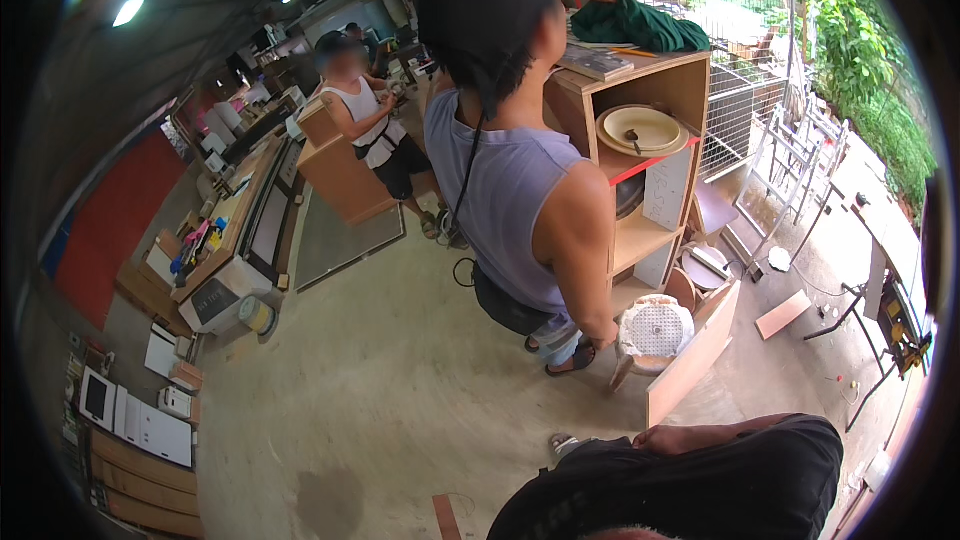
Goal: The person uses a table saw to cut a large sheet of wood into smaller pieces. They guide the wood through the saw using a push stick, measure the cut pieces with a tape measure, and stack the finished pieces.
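My right hand (660, 438) is held low in front of my black shirt, its forearm coming in from the right. The fingers look curled; what they hold, if anything, is hidden. Just beyond it, close to the knuckles, stands the near lower corner of a thin wooden board (695, 358). I cannot tell whether the hand touches it. The board is on edge beside a round-topped stool (656, 328) with a perforated, pale-smeared seat. My left hand does not show.
A co-worker (510, 190) in a sleeveless grey top stands ahead, one hand on a green cloth (640, 22) atop an open wooden cabinet (640, 240) holding plates (645, 128). Another person (360, 110) works farther back. Metal frames (790, 160) stand right; a long bench (240, 210) runs left.
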Action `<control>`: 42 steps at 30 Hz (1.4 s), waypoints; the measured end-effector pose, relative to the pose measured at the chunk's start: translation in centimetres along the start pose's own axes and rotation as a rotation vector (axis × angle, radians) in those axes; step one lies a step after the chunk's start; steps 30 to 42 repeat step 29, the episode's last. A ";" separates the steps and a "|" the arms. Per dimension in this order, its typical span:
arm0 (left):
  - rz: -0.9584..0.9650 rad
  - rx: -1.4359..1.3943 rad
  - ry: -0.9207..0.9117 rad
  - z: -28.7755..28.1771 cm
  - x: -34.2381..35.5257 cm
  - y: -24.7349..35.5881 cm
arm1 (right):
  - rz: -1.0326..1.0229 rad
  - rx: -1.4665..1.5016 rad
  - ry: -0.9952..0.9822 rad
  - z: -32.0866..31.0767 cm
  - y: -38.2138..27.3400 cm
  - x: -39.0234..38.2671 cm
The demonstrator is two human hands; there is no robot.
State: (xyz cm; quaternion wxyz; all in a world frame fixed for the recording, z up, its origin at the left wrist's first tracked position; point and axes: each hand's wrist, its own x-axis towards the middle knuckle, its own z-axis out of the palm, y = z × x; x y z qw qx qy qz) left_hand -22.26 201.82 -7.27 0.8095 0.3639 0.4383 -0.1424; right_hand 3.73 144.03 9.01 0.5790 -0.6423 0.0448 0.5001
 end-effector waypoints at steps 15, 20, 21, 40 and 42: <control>-0.265 0.882 0.478 2.0 5.2 8.3 | 0.050 -0.275 0.012 2.0 -13.2 5.4; -0.255 0.829 0.497 10.3 -0.2 14.3 | -0.027 -0.535 -0.037 3.8 -15.8 10.8; -0.244 0.794 0.492 9.4 -1.0 13.9 | -0.037 -0.510 -0.142 4.0 -15.7 12.6; -0.372 1.065 0.517 3.3 -0.2 10.1 | -0.114 -0.822 -0.185 8.7 -16.2 17.9; -0.372 1.065 0.517 3.3 -0.2 10.1 | -0.114 -0.822 -0.185 8.7 -16.2 17.9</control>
